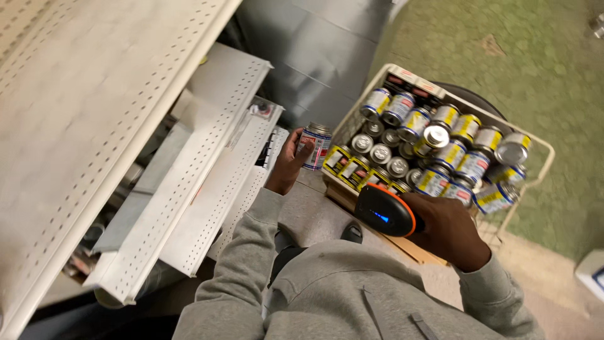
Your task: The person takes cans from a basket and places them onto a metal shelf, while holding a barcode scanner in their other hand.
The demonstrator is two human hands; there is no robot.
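My left hand grips a small metal can with a blue, red and white label, holding it upright between the shelving and the basket. My right hand holds a black handheld scanner with an orange rim, its blue light glowing, just in front of the basket's near edge. The white wire basket is filled with several small cans with yellow and blue labels, some upright, some lying on their sides.
White perforated metal shelves rise on the left, with the lower shelves stepping out toward me. The floor is grey concrete near me and green farther off. A flat wooden piece lies under the basket. A white box corner shows at right.
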